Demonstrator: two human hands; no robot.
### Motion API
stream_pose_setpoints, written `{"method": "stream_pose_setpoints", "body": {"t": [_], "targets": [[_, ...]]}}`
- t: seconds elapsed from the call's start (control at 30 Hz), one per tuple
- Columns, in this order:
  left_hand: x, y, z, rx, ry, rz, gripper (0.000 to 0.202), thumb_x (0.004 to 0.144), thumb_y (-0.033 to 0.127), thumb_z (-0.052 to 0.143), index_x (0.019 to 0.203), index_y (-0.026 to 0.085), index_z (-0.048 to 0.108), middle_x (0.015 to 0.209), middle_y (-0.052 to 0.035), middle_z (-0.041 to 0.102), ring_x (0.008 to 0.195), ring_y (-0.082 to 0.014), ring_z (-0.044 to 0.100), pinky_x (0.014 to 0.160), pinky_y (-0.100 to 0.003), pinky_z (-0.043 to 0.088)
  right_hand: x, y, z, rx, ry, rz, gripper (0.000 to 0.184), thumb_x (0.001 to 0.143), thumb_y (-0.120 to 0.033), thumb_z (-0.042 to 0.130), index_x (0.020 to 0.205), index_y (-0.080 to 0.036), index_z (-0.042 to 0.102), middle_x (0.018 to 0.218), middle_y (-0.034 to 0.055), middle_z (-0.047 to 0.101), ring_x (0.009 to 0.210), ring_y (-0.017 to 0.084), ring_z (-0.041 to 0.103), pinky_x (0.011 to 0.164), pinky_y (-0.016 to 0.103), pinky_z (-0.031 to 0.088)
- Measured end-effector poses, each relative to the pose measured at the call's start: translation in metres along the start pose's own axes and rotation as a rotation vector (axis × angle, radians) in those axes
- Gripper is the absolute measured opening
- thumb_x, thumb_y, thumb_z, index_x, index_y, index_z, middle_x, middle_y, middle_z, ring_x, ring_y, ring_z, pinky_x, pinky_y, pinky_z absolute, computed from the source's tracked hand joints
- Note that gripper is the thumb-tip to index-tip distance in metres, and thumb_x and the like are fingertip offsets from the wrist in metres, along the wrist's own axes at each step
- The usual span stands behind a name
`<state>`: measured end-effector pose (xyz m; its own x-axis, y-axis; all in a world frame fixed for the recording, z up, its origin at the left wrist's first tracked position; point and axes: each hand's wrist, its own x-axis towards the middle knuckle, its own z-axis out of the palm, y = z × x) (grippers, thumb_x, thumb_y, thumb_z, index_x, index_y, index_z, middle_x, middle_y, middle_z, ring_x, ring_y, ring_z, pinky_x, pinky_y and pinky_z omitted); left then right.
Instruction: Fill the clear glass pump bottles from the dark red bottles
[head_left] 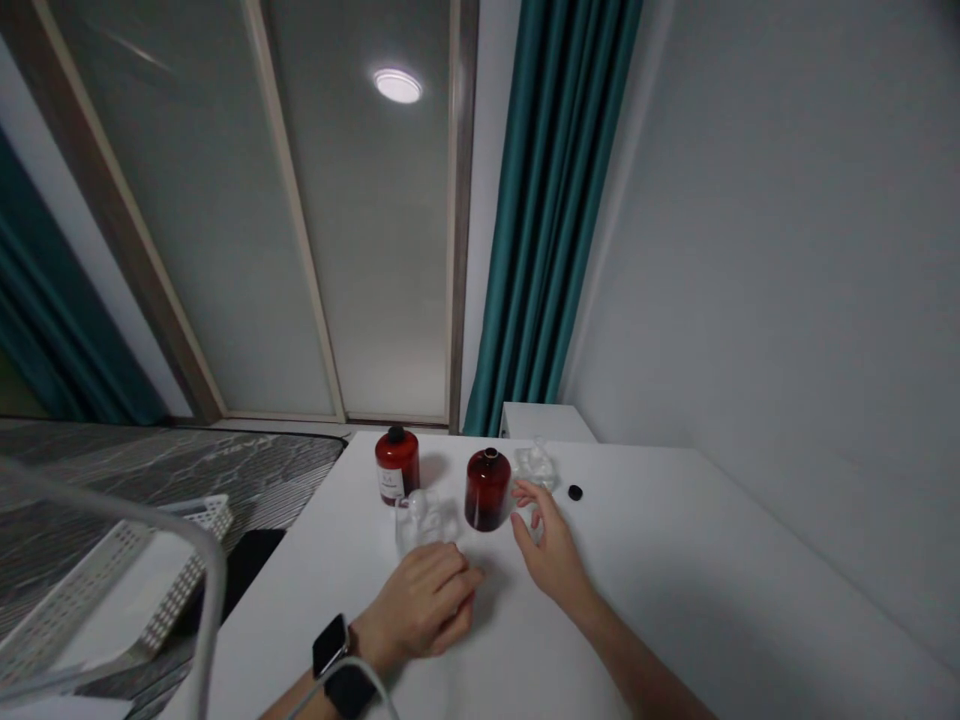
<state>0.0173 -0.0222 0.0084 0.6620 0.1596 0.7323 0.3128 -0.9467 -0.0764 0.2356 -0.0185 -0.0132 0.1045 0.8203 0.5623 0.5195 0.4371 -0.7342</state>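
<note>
Two dark red bottles stand on the white table [675, 560]. The left bottle [397, 466] has a black cap and a pale label. The right bottle [487, 489] is uncapped. A small black cap [575, 492] lies to its right. My right hand [549, 545] is open, its fingers spread just right of the uncapped bottle and near a clear plastic piece [535, 464]. My left hand [424, 610], with a smartwatch on the wrist, rests on the table with fingers curled, just in front of a clear glass container [418, 520]. Whether it holds anything is hidden.
A white slatted basket [112, 590] sits at the left beside a patterned mattress [187, 470]. A white box [544, 422] stands behind the table by the teal curtain [555, 220]. A grey wall borders the table on the right.
</note>
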Motion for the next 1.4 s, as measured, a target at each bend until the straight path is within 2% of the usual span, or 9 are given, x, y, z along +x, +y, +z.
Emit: {"method": "stream_pose_setpoints", "body": {"t": [0.13, 0.3, 0.4, 0.67, 0.83, 0.97, 1.03, 1.2, 1.4], "targets": [[-0.003, -0.002, 0.001, 0.029, -0.069, -0.116, 0.019, 0.085, 0.007, 0.042, 0.094, 0.019, 0.054, 0.069, -0.0012, 0.058, 0.058, -0.0172, 0.056, 0.052, -0.028, 0.041, 0.019, -0.001, 0.001, -0.031, 0.019, -0.031, 0.050, 0.086, -0.018, 0.053, 0.135, -0.021, 0.046, 0.116, 0.0114, 0.064, 0.098, 0.024, 0.060, 0.074, 0.037, 0.051], [-0.006, -0.009, 0.000, -0.011, -0.053, -0.307, 0.016, 0.089, 0.009, 0.041, 0.094, 0.020, 0.052, 0.068, 0.0002, 0.060, 0.058, -0.0155, 0.060, 0.053, -0.026, 0.043, 0.034, 0.003, 0.013, -0.049, 0.027, -0.012, 0.067, 0.079, -0.025, 0.067, 0.141, -0.023, 0.041, 0.134, 0.0135, 0.054, 0.116, 0.028, 0.054, 0.101, 0.050, 0.045], [-0.010, -0.013, 0.003, -0.026, -0.040, -0.391, 0.016, 0.090, 0.009, 0.040, 0.093, 0.021, 0.050, 0.067, 0.0017, 0.060, 0.054, -0.0139, 0.060, 0.053, -0.024, 0.043, 0.039, 0.006, 0.021, -0.009, -0.026, 0.034, 0.078, 0.076, -0.026, 0.072, 0.145, -0.024, 0.035, 0.137, 0.0127, 0.052, 0.126, 0.029, 0.050, 0.110, 0.051, 0.038], [-0.015, -0.022, 0.008, -0.036, -0.106, -0.541, 0.015, 0.093, 0.018, 0.042, 0.104, 0.022, 0.052, 0.072, 0.0010, 0.065, 0.055, -0.0159, 0.065, 0.054, -0.026, 0.048, 0.042, 0.006, 0.022, 0.125, -0.079, 0.136, 0.084, 0.074, -0.025, 0.072, 0.148, -0.026, 0.031, 0.132, 0.0099, 0.055, 0.122, 0.026, 0.054, 0.105, 0.047, 0.041], [-0.020, -0.024, 0.011, -0.112, -0.122, -0.621, 0.043, 0.092, 0.018, 0.046, 0.134, 0.022, 0.040, 0.085, 0.0005, 0.068, 0.054, -0.0137, 0.063, 0.053, -0.025, 0.048, 0.032, -0.005, 0.014, 0.137, -0.135, 0.150, 0.089, 0.072, -0.024, 0.075, 0.148, -0.029, 0.030, 0.132, 0.0091, 0.054, 0.123, 0.026, 0.052, 0.104, 0.047, 0.042], [-0.022, -0.022, 0.012, -0.179, -0.119, -0.629, 0.056, 0.092, 0.022, 0.049, 0.145, 0.023, 0.030, 0.100, -0.0037, 0.066, 0.055, -0.0119, 0.060, 0.053, -0.025, 0.050, 0.021, -0.016, 0.008, 0.122, -0.140, 0.148, 0.087, 0.070, -0.021, 0.076, 0.147, -0.027, 0.036, 0.130, 0.0100, 0.053, 0.119, 0.027, 0.054, 0.100, 0.046, 0.046], [-0.019, -0.020, 0.012, -0.232, -0.100, -0.588, 0.060, 0.092, 0.021, 0.050, 0.147, 0.023, 0.028, 0.108, -0.0078, 0.064, 0.063, -0.0135, 0.062, 0.058, -0.027, 0.054, 0.017, -0.020, 0.006, 0.110, -0.137, 0.144, 0.085, 0.069, -0.020, 0.076, 0.145, -0.027, 0.039, 0.130, 0.0104, 0.053, 0.118, 0.027, 0.054, 0.099, 0.046, 0.046], [-0.002, -0.013, 0.007, -0.325, 0.057, -0.554, 0.060, 0.090, 0.017, 0.052, 0.146, 0.023, 0.032, 0.135, -0.0158, 0.051, 0.112, -0.0254, 0.059, 0.089, -0.041, 0.057, 0.011, -0.022, 0.002, 0.076, -0.127, 0.151, 0.082, 0.069, -0.020, 0.075, 0.144, -0.027, 0.042, 0.131, 0.0110, 0.052, 0.118, 0.029, 0.053, 0.100, 0.049, 0.046], [0.025, -0.020, 0.002, -0.493, 0.099, -0.672, 0.055, 0.092, 0.024, 0.057, 0.143, 0.025, 0.037, 0.134, -0.0137, 0.054, 0.122, -0.0283, 0.055, 0.099, -0.050, 0.050, 0.006, -0.021, -0.005, 0.095, -0.163, 0.166, 0.086, 0.069, -0.021, 0.076, 0.146, -0.028, 0.039, 0.133, 0.0107, 0.052, 0.119, 0.028, 0.053, 0.097, 0.046, 0.048]]}}
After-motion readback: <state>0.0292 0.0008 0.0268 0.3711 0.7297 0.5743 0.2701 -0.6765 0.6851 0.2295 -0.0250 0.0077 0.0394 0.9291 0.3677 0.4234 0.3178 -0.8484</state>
